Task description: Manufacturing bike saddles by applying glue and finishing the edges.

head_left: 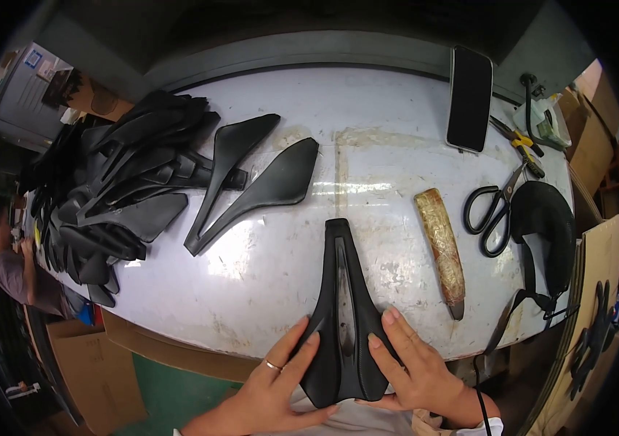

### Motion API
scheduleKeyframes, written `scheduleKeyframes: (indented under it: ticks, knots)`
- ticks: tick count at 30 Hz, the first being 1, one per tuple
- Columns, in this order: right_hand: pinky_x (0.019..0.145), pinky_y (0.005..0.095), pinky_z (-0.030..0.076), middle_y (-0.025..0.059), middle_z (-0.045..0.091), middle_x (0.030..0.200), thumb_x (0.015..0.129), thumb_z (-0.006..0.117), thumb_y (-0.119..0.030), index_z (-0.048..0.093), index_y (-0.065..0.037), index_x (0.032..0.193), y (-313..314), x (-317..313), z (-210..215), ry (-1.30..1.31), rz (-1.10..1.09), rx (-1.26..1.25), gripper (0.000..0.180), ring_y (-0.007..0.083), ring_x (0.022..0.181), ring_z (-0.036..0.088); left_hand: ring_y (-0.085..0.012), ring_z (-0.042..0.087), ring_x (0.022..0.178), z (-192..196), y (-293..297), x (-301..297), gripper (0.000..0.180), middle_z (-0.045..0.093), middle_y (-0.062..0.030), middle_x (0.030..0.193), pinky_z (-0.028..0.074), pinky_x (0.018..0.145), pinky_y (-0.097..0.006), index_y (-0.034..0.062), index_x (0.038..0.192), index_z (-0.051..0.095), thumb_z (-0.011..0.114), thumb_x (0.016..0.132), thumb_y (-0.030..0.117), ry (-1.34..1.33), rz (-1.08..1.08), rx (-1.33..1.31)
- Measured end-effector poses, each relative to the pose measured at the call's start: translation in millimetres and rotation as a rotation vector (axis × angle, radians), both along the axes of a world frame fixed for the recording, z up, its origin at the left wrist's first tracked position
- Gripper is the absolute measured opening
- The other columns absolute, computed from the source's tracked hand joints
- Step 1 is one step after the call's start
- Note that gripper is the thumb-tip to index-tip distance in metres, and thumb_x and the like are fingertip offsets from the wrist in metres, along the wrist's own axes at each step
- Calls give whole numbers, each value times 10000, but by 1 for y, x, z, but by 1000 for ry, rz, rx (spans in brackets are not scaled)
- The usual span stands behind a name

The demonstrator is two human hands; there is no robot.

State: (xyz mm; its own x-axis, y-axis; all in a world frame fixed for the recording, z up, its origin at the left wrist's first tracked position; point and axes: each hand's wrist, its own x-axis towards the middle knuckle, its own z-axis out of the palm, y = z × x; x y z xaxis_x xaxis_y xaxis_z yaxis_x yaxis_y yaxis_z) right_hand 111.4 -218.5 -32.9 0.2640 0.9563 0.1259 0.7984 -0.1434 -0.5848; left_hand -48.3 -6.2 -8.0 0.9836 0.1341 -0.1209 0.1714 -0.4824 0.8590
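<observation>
A black bicycle saddle (329, 320) with a long slot down its middle lies at the table's near edge, its narrow nose toward the far side. My left hand (274, 385) grips the saddle's left wing, fingers along its edge and thumb near the rear; a ring is on one finger. On the opposite wing, my right hand (413, 367) holds the saddle with its fingertips on the top edge and the thumb by the back. What lies beneath the saddle is hidden.
A heap of black saddle covers (131, 163) fills the left, beside a forked black cover (251, 185). To the right are a tape-wrapped blade (441, 251), scissors (495, 211), pliers (524, 149), a phone (469, 102) and a black cap-like item (549, 232). Another person (26, 272) works far left.
</observation>
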Motion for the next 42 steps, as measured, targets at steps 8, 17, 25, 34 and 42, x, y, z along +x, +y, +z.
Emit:
scheduleKeyframes:
  ticks: [8,17,25,34,42]
  knots:
    - [946,425,576,408,468,1421,874,742,-516,565,73,1355,-2,1,-3,18,-5,3,781,526,1305,539,-518,458,1381,-13,-4,-3,1019,315,-391,1536,474,1076,-504,-92,1470,446,911,729,429,-78,-84,231]
    - [959,445,572,407,472,1417,915,692,-493,568,68,1343,-1,2,-3,30,36,-40,716,528,1315,525,-601,468,1322,-11,4,2,961,348,-455,1470,536,988,-542,-104,1451,445,813,819,520,-56,-224,378]
    - [939,441,582,404,499,1379,891,733,-530,582,80,1309,4,-3,2,2,-42,-13,754,529,1288,547,-590,504,1294,-6,4,10,971,388,-466,1437,558,957,-521,-122,1439,443,686,879,633,-73,-282,476]
    - [933,474,590,347,590,1306,802,840,-482,653,60,1227,-15,-18,-6,141,-27,173,714,505,1197,627,-290,694,1087,-18,12,2,426,644,-236,1305,552,959,-425,-91,1340,566,591,1034,203,157,599,-985]
    - [1120,563,409,277,361,1580,657,852,-192,403,-21,1529,-33,-28,26,343,278,97,995,491,1443,390,-279,727,884,-33,26,-9,367,727,-178,963,603,823,-414,-79,1072,665,757,929,247,146,335,-1287]
